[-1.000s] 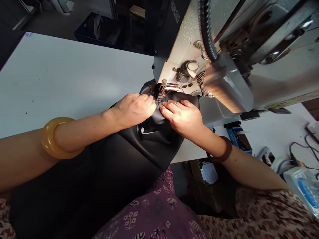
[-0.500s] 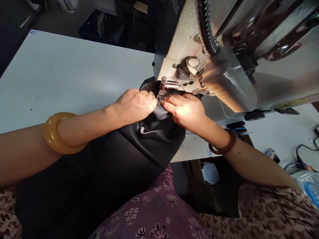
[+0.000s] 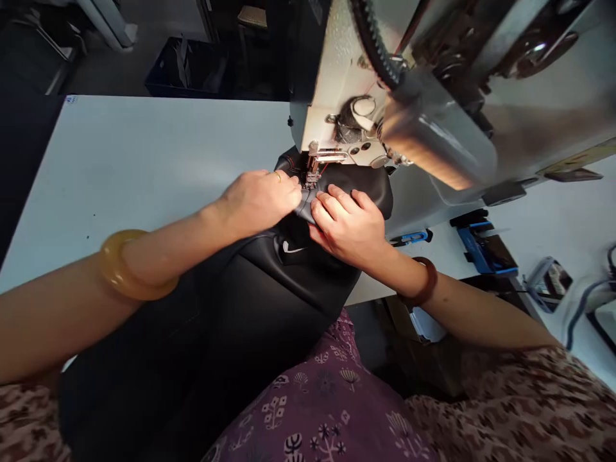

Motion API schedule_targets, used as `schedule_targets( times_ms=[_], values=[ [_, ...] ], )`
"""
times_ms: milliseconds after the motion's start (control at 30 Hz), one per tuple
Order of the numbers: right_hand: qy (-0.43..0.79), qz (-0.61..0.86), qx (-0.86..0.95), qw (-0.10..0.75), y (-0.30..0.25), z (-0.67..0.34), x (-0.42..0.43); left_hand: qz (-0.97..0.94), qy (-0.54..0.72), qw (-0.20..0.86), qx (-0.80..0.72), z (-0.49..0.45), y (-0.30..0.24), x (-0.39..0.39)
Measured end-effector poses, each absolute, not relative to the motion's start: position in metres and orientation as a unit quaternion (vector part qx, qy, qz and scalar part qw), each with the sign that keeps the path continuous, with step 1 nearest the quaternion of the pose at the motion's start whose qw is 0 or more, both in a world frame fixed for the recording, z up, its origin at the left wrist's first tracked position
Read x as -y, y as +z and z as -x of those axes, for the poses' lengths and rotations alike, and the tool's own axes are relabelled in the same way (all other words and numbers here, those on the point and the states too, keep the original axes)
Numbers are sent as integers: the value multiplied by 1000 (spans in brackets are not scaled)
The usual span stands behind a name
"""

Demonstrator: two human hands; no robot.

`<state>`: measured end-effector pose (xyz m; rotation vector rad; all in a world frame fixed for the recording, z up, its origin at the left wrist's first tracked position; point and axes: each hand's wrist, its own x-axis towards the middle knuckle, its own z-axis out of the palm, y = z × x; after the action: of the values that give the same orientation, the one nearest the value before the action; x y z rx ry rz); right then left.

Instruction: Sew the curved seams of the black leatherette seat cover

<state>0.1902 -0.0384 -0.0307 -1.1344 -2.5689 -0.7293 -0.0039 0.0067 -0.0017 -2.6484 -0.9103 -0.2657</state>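
Observation:
A large piece of black leather-like fabric lies bunched under the sewing machine and drapes down over my lap. Its folded edge passes beneath the presser foot, where red thread shows at the needle. Just left of the foot, my left hand is closed on the fabric, fingers curled. My right hand grips a fold to the right of the foot, fingers bent on top and the thumb tucked lower, partly hidden. A small white strip shows on the fabric between my wrists.
The white table extends left. Blue-handled thread snips lie right of my right wrist, near a blue tray. A dark blue bin stands on the floor beyond the table. Below the table edge is a box with a pale container.
My right hand has drawn back slightly from the presser foot, its fingers more bent and apart. My left hand keeps its hold. The view has shifted, revealing the snips and blue tray.

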Motion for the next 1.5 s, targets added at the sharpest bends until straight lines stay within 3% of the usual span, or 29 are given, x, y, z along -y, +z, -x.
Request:
schedule_targets(
  times_ms=[133,767,967,1067,1200,1267,1333,1500],
  values=[
    [-265,377,875,147,-32,-196,36,912,-29,242,331,-2,-7,4],
    [-164,405,891,122,-24,-209,8,886,-22,235,398,-21,-7,12],
    [-156,406,893,118,-26,-209,3,882,-17,190,431,-29,-7,9],
    [-139,405,896,120,-26,-208,5,889,-81,119,436,-17,-18,12],
    [-100,388,892,209,-26,-225,42,831,-198,-3,519,34,-53,44],
    [-48,404,875,263,-34,-242,78,744,-199,-144,621,65,-72,70],
    [69,462,845,262,-52,-256,120,691,-128,-246,668,90,-87,97],
    [473,508,712,105,-117,-257,201,662,-67,-194,721,106,-93,138]
  ],
)
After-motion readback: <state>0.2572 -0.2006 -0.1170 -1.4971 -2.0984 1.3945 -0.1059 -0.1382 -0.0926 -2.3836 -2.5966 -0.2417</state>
